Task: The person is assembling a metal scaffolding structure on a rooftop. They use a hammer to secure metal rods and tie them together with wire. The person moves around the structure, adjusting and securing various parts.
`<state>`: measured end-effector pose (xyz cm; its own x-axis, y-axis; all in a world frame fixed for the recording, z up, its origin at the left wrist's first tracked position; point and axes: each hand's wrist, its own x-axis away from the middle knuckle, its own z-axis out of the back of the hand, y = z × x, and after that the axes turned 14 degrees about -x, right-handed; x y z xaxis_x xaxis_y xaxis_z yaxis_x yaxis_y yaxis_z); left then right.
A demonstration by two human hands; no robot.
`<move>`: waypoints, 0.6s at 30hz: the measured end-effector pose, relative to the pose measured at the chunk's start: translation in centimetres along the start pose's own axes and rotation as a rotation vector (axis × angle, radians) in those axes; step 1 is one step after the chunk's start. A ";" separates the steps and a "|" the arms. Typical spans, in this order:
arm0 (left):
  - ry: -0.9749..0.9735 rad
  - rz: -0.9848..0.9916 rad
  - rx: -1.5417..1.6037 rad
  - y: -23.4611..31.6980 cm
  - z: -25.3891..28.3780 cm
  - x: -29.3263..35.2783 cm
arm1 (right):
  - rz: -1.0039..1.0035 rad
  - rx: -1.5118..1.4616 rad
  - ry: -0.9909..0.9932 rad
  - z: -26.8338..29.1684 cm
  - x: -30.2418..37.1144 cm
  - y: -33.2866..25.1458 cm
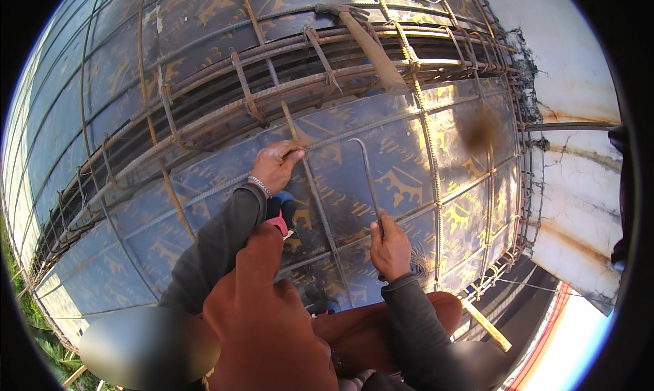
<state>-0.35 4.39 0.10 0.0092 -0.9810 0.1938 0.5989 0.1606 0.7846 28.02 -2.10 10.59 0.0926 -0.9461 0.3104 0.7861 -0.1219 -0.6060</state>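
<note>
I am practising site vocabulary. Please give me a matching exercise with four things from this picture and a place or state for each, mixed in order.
Things:
1. left hand
2. right hand
3. hammer
4. wristband

Places or states:
A. lies across the rebar cage at the top
B. grips a rebar on the blue panels
C. holds a thin hooked rod
D. sits on the left wrist

Pairs: 1-B, 2-C, 3-A, 4-D
</note>
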 end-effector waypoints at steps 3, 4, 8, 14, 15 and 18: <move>-0.009 -0.011 0.013 -0.4 0.1 -0.3 | -0.177 -0.239 -0.298 1.2 0.3 -1.7; -0.002 -0.042 0.019 -0.8 0.1 -0.3 | -0.297 -0.473 -0.359 1.5 0.4 -2.2; -0.034 -0.087 0.012 -0.6 -0.1 -0.5 | -0.574 -1.069 -0.448 2.0 0.7 -2.5; -0.093 -0.067 0.031 -0.3 0.8 -0.8 | -0.542 -0.817 -0.411 2.7 0.1 -5.4; -0.088 -0.070 0.029 -0.3 0.8 -0.8 | -0.549 -0.797 -0.406 2.7 -0.1 -5.9; -0.069 -0.090 0.015 -0.4 0.7 -0.7 | -0.481 -0.738 -0.387 2.3 -0.4 -6.7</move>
<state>-1.17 5.06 0.05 -0.0997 -0.9817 0.1624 0.5824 0.0748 0.8094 24.14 -0.26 16.23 0.1598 -0.5970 0.7862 0.2225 -0.7541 -0.6179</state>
